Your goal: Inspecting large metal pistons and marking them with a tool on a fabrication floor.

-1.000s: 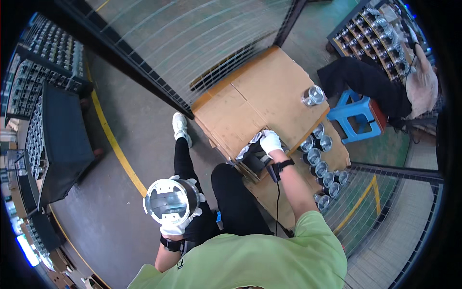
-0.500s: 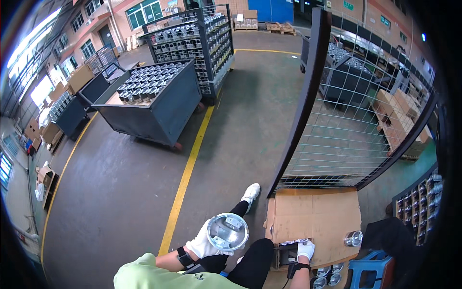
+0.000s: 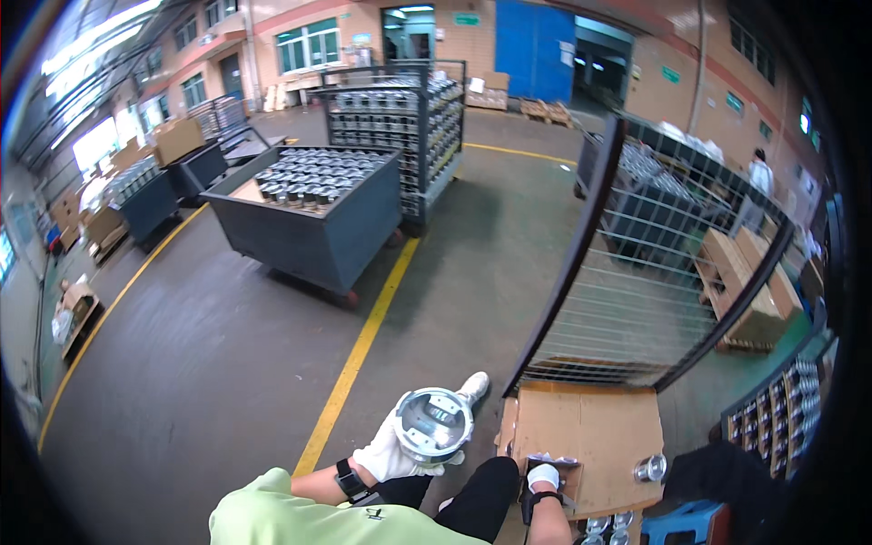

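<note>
My left hand (image 3: 385,456), in a white glove, grips a shiny metal piston (image 3: 434,427) over my lap. The piston's hollow side with its inner bosses faces up toward me. To the right, my gloved right hand (image 3: 543,476) reaches down into a small open box (image 3: 570,474). Its fingers are hidden there, so what they touch does not show. The box sits at the near edge of a cardboard sheet (image 3: 590,422). Another piston (image 3: 650,468) lies on that sheet at its right side.
A mesh-sided frame (image 3: 627,291) rises behind the cardboard. A blue stool (image 3: 683,521) stands at lower right, near more pistons (image 3: 607,525) below the sheet. A grey cart (image 3: 309,227) and a tall rack (image 3: 395,136), both loaded with pistons, stand ahead. Someone in white (image 3: 759,177) is at far right.
My right hand has gone deeper into the small box, hiding its fingers. The held piston has tilted slightly in my left hand. My view has tipped upward.
</note>
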{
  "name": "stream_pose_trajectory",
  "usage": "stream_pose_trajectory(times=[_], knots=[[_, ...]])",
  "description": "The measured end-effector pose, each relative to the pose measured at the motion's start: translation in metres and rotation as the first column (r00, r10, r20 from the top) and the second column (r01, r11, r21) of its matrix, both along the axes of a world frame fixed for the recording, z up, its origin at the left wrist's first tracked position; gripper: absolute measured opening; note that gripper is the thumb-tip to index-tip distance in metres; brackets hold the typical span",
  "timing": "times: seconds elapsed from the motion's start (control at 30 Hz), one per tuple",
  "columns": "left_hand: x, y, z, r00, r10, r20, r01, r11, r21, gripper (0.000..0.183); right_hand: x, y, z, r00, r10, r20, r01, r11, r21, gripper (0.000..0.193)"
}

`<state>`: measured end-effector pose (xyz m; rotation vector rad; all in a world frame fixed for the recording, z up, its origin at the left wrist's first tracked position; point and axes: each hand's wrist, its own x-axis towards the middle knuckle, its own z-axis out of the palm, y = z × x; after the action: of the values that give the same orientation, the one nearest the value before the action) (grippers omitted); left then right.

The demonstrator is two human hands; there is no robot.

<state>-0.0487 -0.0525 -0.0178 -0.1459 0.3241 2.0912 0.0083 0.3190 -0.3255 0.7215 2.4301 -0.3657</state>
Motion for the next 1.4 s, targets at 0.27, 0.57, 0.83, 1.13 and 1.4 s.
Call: stream_pose_trajectory(times=[0.27, 0.57, 0.83, 1.13, 1.4], knots=[[0.033, -0.026, 0.002, 0.991, 0.014, -0.129, 0.007, 0.987, 0.158, 0.077, 0.051, 0.068, 0.028, 0.966, 0.232, 0.117, -0.248, 0.956, 0.158, 0.04], [0.03, -0.013, 0.027, 0.988, -0.07, 0.139, 0.014, 0.928, 0.372, 0.085, 0.172, -0.092, 0.23, 0.13, -0.986, -0.105, -0.474, 0.031, -0.88, 0.028], [0.031, 0.006, 0.06, 0.99, 0.022, 0.142, -0.049, 0.98, 0.192, 0.076, 0.099, -0.21, 0.332, -0.018, -0.285, -0.958, -0.536, 0.812, -0.231, 0.014], [0.026, 0.016, 0.044, 0.982, 0.191, -0.003, -0.191, 0.979, -0.073, 0.088, 0.092, -0.237, 0.305, 0.414, -0.224, -0.882, -0.587, 0.675, -0.447, 0.023], [0.017, 0.015, 0.029, 0.992, 0.129, -0.001, -0.128, 0.982, 0.141, 0.077, 0.11, -0.262, 0.279, 0.449, -0.862, -0.236, -0.53, -0.044, -0.847, 0.034]])
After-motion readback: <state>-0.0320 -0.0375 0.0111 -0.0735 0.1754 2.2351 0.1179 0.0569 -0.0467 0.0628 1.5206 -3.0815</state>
